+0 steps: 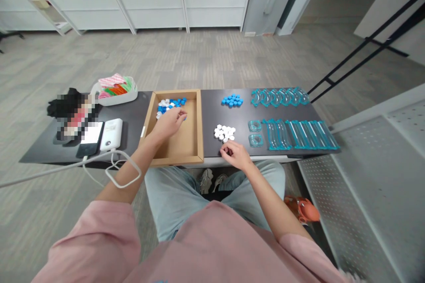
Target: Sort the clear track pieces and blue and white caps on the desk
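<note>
My left hand reaches into a shallow wooden tray and its fingers curl over a mixed heap of small blue and white hexagonal pieces at the tray's far end. What the fingers hold, if anything, is hidden. My right hand rests on the dark table near its front edge, fingers curled in a loose pinch just below a cluster of white hexagonal pieces. A cluster of blue hexagonal pieces lies further back.
Teal-edged clear curved and straight track pieces lie in rows on the right, more curved ones behind. At left are a white basket of coloured items, a white power bank with cable, and a phone. A perforated metal shelf stands right.
</note>
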Demonstrator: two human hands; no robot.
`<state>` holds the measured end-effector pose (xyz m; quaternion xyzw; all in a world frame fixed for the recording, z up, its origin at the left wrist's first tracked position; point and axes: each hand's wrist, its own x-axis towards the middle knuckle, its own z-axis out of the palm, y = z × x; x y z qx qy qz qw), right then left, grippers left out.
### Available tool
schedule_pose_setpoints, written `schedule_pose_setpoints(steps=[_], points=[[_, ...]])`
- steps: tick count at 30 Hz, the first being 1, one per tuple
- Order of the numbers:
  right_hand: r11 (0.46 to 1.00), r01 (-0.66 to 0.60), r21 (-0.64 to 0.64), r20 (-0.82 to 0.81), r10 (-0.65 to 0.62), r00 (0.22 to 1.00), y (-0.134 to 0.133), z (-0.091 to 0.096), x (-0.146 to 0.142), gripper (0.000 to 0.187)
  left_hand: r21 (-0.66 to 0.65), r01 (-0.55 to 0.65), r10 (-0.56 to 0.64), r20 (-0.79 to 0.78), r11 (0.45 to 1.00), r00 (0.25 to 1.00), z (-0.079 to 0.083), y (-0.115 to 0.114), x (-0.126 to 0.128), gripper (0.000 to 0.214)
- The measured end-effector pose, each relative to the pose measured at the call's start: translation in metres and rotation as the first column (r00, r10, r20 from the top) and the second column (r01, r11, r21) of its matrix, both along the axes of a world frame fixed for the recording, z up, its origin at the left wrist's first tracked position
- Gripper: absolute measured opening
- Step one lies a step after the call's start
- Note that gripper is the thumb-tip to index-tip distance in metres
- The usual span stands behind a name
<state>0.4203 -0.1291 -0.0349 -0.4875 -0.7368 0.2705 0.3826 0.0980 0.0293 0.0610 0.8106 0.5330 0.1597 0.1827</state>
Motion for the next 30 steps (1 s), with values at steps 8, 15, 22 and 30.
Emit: schedule_pose_setpoints(steps=[8, 15, 22, 30], points=[[1.0, -0.005, -0.018, 0.025, 0.005, 1.0, -0.002, -0.005, -0.001, 0.012, 0.033, 0.239, -0.236, -0.069, 0.971, 0.969, 0.002, 0.033, 0.134, 0.026], [0.999, -0.036, -0.032, 0.066, 0.038, 0.997, -0.003, -0.006, -0.003, 0.011, -0.088, 0.118, -0.13, -0.15, 0.989, 0.98, -0.022, 0.062, 0.196, 0.041], [0.999, -0.053, 0.005, 0.054, 0.053, 0.997, -0.004, -0.008, -0.004, 0.01, -0.046, 0.024, -0.032, -0.179, 0.999, 0.983, -0.024, 0.063, 0.196, 0.027], [0.999, -0.036, -0.019, 0.071, 0.038, 0.997, -0.003, -0.007, -0.004, 0.012, -0.097, 0.065, -0.084, -0.206, 0.993, 0.975, -0.031, 0.056, 0.201, 0.021]])
